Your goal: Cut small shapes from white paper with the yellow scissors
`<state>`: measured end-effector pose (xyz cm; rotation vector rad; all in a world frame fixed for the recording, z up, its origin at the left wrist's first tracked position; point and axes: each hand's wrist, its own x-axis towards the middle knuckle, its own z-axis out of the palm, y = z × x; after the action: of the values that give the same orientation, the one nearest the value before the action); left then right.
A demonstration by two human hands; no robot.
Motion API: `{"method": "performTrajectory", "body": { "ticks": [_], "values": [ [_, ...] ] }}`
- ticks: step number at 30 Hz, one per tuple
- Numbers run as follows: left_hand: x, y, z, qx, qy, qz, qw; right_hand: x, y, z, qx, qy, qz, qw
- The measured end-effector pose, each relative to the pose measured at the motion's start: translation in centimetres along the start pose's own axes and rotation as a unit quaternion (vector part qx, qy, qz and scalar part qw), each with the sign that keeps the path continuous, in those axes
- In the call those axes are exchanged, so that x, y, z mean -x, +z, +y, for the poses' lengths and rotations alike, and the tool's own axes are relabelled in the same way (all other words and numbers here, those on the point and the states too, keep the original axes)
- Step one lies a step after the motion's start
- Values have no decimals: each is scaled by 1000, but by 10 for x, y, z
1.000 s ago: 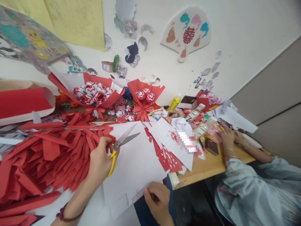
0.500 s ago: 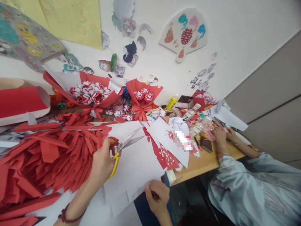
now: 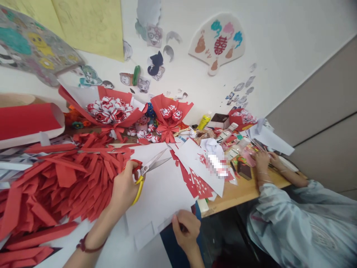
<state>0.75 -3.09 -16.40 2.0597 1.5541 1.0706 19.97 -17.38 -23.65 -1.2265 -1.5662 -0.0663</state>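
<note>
My left hand (image 3: 126, 186), with a dark red band at the wrist, is closed around the red and yellow handles of a pair of scissors (image 3: 149, 166). The blades stand partly apart, pointing up and right over a sheet of white paper (image 3: 161, 186). Nothing shows between them. My right hand (image 3: 187, 227) is curled at the sheet's near right edge, the thumb and fingers apparently pinching it; the fingertips are partly hidden. Small pale folded pieces (image 3: 145, 235) lie along the sheet's near end. Left of my left hand is a heap of folded red paper strips (image 3: 78, 178).
Red-wrapped paper flower bouquets (image 3: 111, 111) stand along the wall. Right of the sheet are red cut paper (image 3: 202, 184), bottles (image 3: 227, 132) and a dark box (image 3: 244, 170) on the wooden table (image 3: 242, 193). A co-worker's hands (image 3: 262, 162) are at the right.
The view has shifted slightly, so the left side appears a little farther right. Both hands keep almost the same places and grips; the scissors' blades remain apart.
</note>
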Motion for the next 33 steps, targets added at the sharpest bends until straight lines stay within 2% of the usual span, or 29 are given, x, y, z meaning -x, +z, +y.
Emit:
{"method": "performTrajectory", "body": {
  "ticks": [7, 16, 25, 33],
  "values": [
    [0, 0, 1, -7, -9, 21, 1000, 2, -2, -1, -9, -6, -19, 1000],
    [1, -1, 2, -27, 36, 19, 999, 3, -8, -6, -33, 30, -39, 998],
    [3, -5, 7, -47, 69, 23, 996, 4, -18, -12, -21, 104, 42, 993],
    [7, -5, 11, -77, 95, 28, 992, 9, -15, -7, -29, 99, 36, 994]
  ]
}}
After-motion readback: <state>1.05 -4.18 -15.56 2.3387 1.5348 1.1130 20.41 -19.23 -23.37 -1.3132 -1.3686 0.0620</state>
